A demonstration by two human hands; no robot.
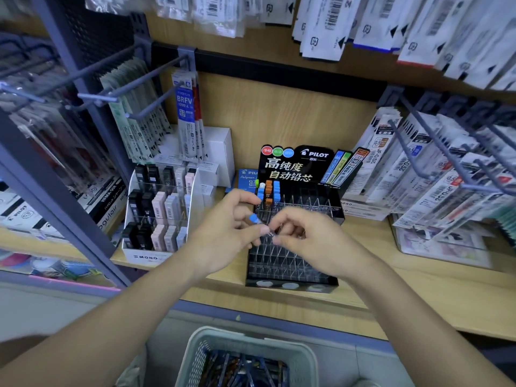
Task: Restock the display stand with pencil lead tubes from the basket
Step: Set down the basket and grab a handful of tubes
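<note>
From where I stand, the light wooden shelf (pixel 418 291) is crowded: a white tiered MONO box (pixel 145 256) of black, pink and grey cases sits left of the black Pilot display stand (pixel 293 284), a blue BRFV refill pack (pixel 184 107) hangs from a grey hook above it, and white hanging refill packets (pixel 435 174) press in on the right. The stand's clear dividers show mostly bare, with a few blue- and orange-capped tubes (pixel 268 191) upright in the back left corner. Below the shelf edge a pale perforated plastic basket (pixel 251 337) holds a heap of dark tubes. Both forearms reach up over the basket and the hands meet above the stand's left half, hiding some slots. The left hand (pixel 226 227) is curled, pinching a blue-capped clear plastic pencil lead tube (pixel 254 219); the right hand (pixel 304 233) is curled too, forefinger and thumb closed on the tube's clear end, though it is blurred there
</note>
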